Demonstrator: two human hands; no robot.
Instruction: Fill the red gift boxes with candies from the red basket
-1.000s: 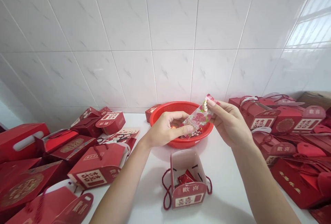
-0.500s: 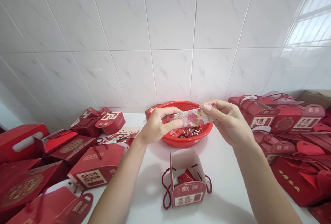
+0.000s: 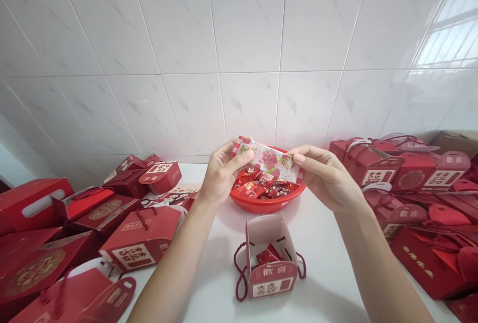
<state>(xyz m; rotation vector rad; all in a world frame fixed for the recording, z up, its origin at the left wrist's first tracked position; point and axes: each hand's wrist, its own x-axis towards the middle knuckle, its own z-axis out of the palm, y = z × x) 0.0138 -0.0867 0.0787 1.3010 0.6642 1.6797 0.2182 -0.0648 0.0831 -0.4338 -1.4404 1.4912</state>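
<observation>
A pink and white candy packet with a floral print is stretched between my hands above the red basket. Its left end is pinched in my left hand, its right end in my right hand. The packet slopes down to the right. Below it, the red plastic basket holds several red-wrapped candies. Nearer to me, an open red gift box with dark red cord handles stands on the white table, with red-wrapped candy inside.
Several red gift boxes crowd the left side of the white table. More red boxes are stacked on the right, beside my right forearm. A tiled wall rises behind the basket.
The packet has tilted, its left end now higher and its right end lower, and more of its printed face shows. My left hand has moved up; its grip has shifted towards the packet's end.
</observation>
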